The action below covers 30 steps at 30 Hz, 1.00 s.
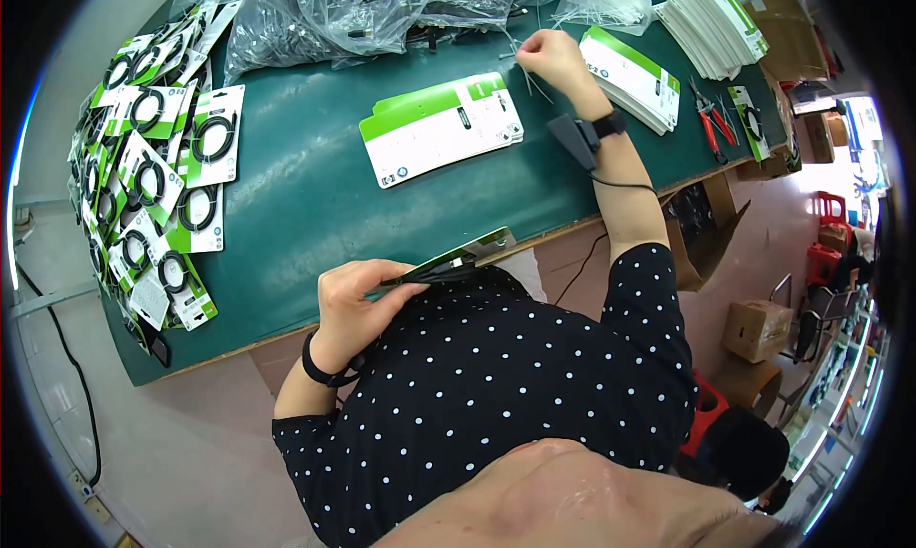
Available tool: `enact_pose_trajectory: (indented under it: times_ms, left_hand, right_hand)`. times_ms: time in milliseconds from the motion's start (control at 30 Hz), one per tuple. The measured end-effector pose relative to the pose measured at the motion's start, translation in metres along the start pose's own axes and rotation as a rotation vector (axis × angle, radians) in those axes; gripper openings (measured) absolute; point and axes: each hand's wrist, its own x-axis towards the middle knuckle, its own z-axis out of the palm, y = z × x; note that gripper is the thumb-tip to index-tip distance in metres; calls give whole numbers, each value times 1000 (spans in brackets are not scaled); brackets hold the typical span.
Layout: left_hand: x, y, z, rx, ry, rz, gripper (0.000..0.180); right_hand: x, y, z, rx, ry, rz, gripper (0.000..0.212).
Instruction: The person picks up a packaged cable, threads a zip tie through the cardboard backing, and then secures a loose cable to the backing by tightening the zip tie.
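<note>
My left hand (355,305) grips a green-and-white packaging card (485,247) at the near table edge, thumb and fingers on its left end. A black coiled cable (452,272) lies against the card's near side, its plug end showing. Far out over the table, my right hand (555,60) is closed in a pinch on a thin white cable tie (508,56). More loose white ties (537,88) lie just below those fingers. Between the hands rests a small fanned stack of blank-slotted cards (444,133).
Finished-looking cards with black cables (148,181) heap up at the left. Clear bags of cables (324,23) line the back, beside a bag of white ties (611,4). Card stacks (634,81) (711,28) and red-handled pliers (711,128) are at the right.
</note>
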Motion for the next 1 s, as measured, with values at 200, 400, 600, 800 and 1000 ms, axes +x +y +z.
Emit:
enact_pose_trajectory:
  times_ms: [200,400,600,800,1000]
  left_hand:
    - [4,-5,0,-88,-26,-76,16]
    - [8,-5,1,-149,-79,-104,17]
    - [6,-7,4,-107,-131,8,17]
    - [9,-3,6,13,-194,193,19]
    - [6,0,10,13,-159,215,19]
  right_hand:
    - [-37,5,-24,944,-95,105,25]
    - [-73,-21,-39,1127,-169,33,24]
    - [-104,-62,-44,1229,-244,9,21]
    - [-128,-94,-41,1341,-312,38,15]
    - [-157,-116,-29,1500,-445,63,13]
